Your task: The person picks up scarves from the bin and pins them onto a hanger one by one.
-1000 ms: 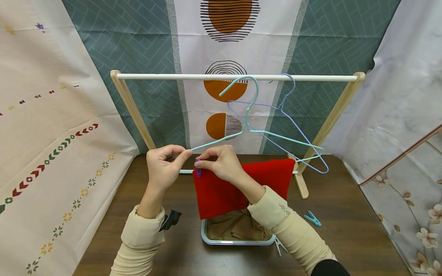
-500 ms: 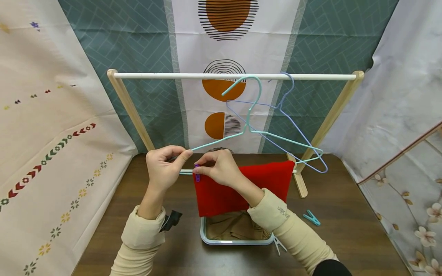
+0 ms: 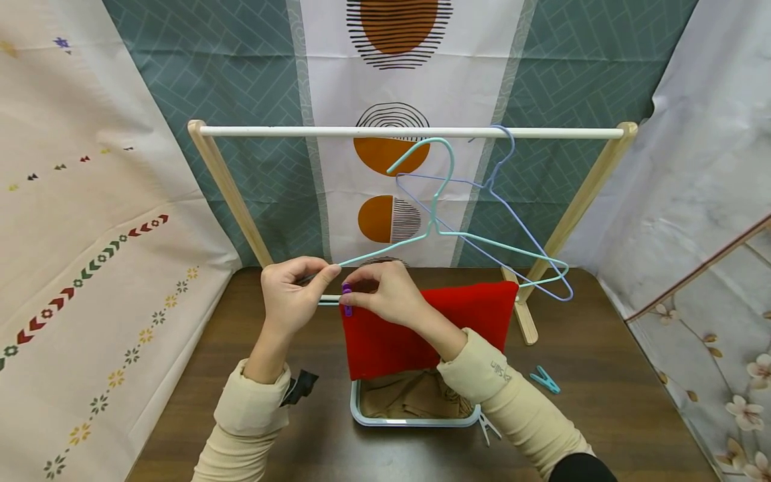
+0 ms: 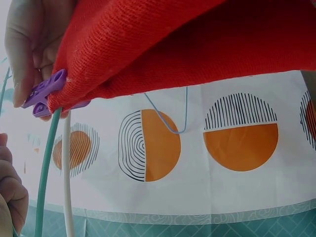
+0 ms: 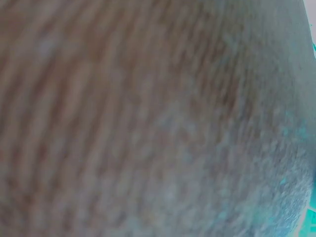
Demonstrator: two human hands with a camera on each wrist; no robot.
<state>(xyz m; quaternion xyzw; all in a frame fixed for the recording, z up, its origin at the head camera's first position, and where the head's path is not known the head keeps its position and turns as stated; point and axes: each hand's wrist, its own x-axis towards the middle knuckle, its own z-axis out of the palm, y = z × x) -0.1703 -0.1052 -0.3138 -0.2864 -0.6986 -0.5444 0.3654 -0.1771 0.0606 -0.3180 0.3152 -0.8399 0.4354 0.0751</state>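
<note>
My left hand (image 3: pixel 291 292) pinches the left arm of a mint-green clothes hanger (image 3: pixel 434 201) between thumb and fingers. A red knit cloth (image 3: pixel 385 345) hangs folded over the hanger's bottom bar. At the cloth's top left corner, my right hand (image 3: pixel 387 292) pinches a purple clothespin (image 3: pixel 347 309). In the left wrist view the purple clothespin (image 4: pixel 49 93) straddles the edge of the red cloth (image 4: pixel 113 49), right by the green bar (image 4: pixel 48 168). The hanger's hook stands in front of the rail, overlapping its lower edge region. Blurred ribbed fabric fills the right wrist view.
A rack with a white rail (image 3: pixel 289 132) and wooden legs stands behind; a blue hanger (image 3: pixel 508 204) hangs on its right part. Below the cloth sits a tray (image 3: pixel 415 423) of brown fabric. A teal clothespin (image 3: pixel 545 380) and a white clothespin (image 3: pixel 489 428) lie at right.
My right hand has lowered slightly, bringing the purple clothespin farther down over the cloth's top edge. The green hanger's hook has shifted a little right and down; my left hand keeps its grip.
</note>
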